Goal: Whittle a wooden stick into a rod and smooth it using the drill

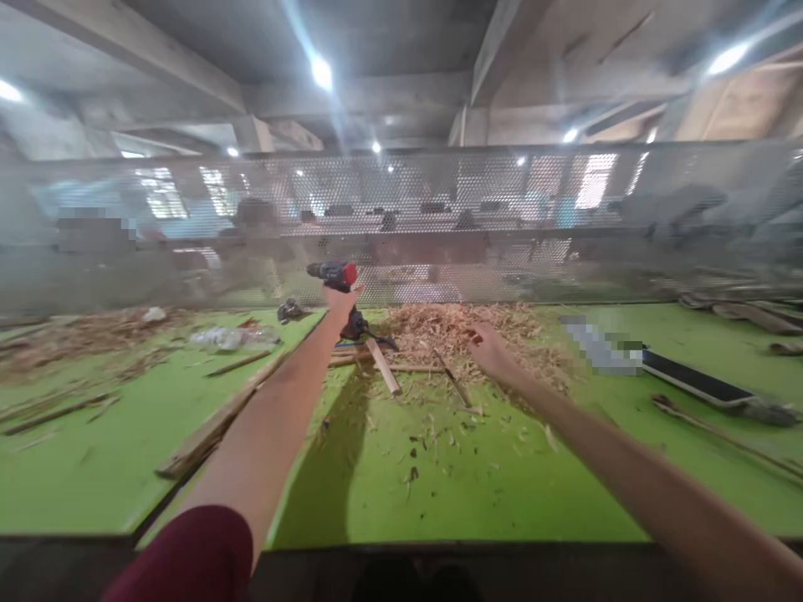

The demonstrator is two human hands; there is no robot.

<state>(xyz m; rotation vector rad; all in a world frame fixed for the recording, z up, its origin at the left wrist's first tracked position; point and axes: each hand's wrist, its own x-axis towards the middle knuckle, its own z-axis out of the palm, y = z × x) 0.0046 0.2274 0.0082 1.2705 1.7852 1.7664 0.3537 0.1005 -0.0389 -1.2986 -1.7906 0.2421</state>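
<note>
My left hand (pixel 342 299) is wrapped round the grip of a black and red cordless drill (pixel 334 273), which is raised above the far part of the green table, its chuck pointing left. My right hand (pixel 486 347) hovers at or just over a heap of wood shavings (pixel 432 326); its fingers are curled, and whether anything is between them is too small to tell. Between the hands, a light wood strip (pixel 382 366) and a thin dark stick (pixel 452 378) lie on the table near the shavings.
The green table (pixel 439 493) bears scattered chips. A long wooden batten (pixel 219 422) lies at left, with clear plastic (pixel 235 337) beyond it. A dark flat tool (pixel 696 378) and a stick (pixel 721 431) lie at right. A perforated metal screen (pixel 432 251) stands behind.
</note>
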